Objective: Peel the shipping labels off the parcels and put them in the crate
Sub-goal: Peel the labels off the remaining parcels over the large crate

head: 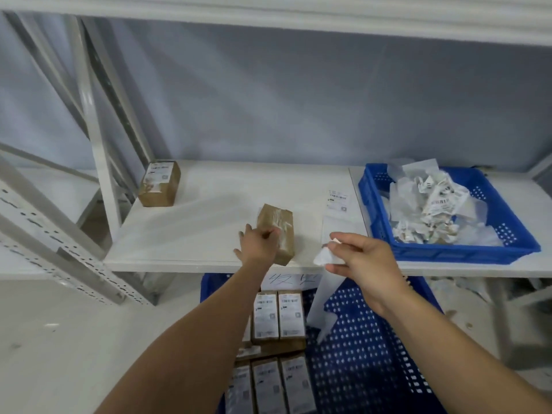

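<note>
Our left grip (pixel 259 243) is curled on the bare brown parcel (pixel 277 231), which lies near the front edge of the white shelf (pixel 209 228), while our right grip (pixel 363 259) pinches a crumpled label (pixel 323 256) just right of that parcel, over the shelf edge and apart from the blue crate (pixel 448 253). The crate sits at the shelf's right end holding a heap of crumpled labels (pixel 433 204), with a flat sheet (pixel 337 200) lying just left of it. A second parcel (pixel 159 183), label still on, stands back left, and a lower crate (pixel 373 354) holds more labelled parcels (pixel 277 315).
</note>
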